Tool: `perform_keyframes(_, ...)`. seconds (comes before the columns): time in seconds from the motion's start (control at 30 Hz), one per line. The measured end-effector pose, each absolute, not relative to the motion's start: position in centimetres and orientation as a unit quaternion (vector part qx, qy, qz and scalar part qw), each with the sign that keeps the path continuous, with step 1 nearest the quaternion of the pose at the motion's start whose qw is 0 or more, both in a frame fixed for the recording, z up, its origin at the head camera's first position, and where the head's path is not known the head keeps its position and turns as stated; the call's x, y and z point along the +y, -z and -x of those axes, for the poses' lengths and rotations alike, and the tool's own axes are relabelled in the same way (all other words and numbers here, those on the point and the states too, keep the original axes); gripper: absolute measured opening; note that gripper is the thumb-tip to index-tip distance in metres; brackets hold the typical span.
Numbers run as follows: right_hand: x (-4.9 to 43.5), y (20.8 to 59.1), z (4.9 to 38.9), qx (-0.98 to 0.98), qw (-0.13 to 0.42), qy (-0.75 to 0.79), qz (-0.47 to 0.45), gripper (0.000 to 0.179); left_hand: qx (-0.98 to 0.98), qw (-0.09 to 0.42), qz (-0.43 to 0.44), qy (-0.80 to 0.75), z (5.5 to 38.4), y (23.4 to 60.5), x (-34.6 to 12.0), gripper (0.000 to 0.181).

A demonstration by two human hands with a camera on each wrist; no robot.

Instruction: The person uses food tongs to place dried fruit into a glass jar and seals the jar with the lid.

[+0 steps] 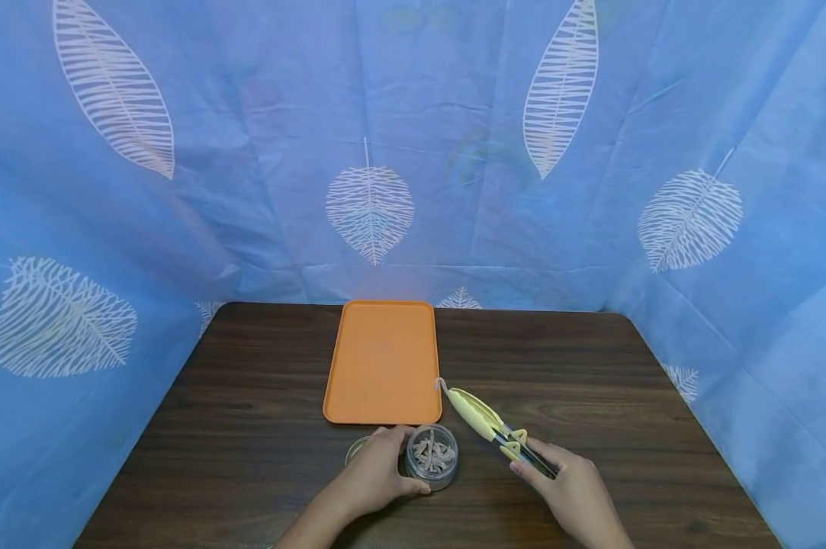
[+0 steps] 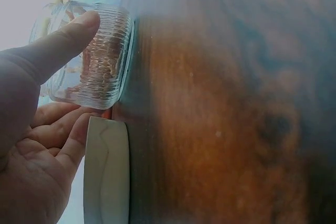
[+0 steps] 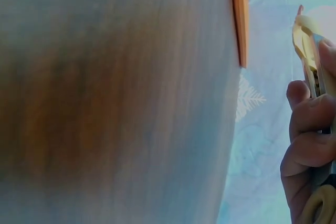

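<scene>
A round glass jar [image 1: 435, 483] with pale, dried-looking strips inside stands on the table near its front, its top uncovered. My left hand [image 1: 374, 474] grips it from the left side, and in the left wrist view the thumb [image 2: 71, 40] lies against the ribbed glass. Beside that hand is a round lid [image 2: 107, 169], mostly covered by the hand in the head view. My right hand [image 1: 573, 488] holds the handles of yellow-tipped tongs [image 1: 477, 415]. A small pale curved strip [image 1: 441, 383] sticks out from the tong tips, above the tray's right edge.
An orange rectangular tray [image 1: 383, 362] lies flat behind the jar. The dark wooden table [image 1: 261, 396] reaches back to a blue curtain [image 1: 440, 107] with white leaf prints, which hangs behind and along both sides.
</scene>
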State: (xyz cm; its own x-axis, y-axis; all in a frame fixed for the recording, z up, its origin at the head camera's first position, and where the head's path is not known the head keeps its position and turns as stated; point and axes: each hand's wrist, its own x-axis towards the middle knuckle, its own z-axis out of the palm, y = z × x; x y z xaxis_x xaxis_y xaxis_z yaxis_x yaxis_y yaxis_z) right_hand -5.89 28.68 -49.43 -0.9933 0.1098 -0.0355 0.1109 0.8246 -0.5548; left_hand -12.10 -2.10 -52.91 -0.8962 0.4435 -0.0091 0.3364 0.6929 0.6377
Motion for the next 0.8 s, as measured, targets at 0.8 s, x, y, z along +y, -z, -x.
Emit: perform_keyframes(0.8,29.1,48.5,1.9,0.967,0.017,0.254,-0.013,0.056,0.917,0.081,-0.211,-0.327,12.0,52.7,-2.0,0.082)
